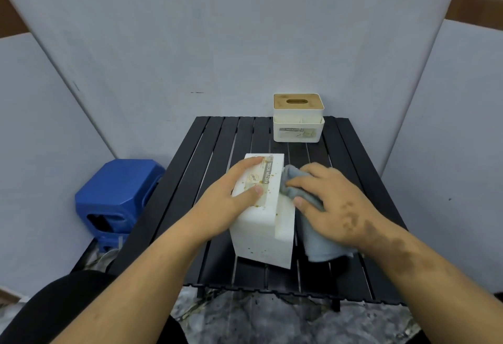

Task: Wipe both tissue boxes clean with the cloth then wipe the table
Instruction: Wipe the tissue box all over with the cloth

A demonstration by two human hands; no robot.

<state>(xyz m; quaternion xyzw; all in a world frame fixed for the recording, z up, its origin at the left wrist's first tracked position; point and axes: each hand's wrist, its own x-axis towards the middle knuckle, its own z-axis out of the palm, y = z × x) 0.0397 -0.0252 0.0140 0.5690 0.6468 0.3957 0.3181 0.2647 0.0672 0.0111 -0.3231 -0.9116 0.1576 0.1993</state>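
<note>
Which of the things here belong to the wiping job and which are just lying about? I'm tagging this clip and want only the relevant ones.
Part of the job:
near tissue box, steadied by the left hand
cloth, pressed to that box by the right hand
far tissue box, untouched
black slatted table

Just lying about:
blue stool on the floor
grey wall panels

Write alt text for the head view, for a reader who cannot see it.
A person's left hand steadies a stained white tissue box on a black slatted table while the right hand presses a grey-blue cloth against its right side. A second tissue box with a wooden lid stands at the far edge; a blue stool sits left.
</note>
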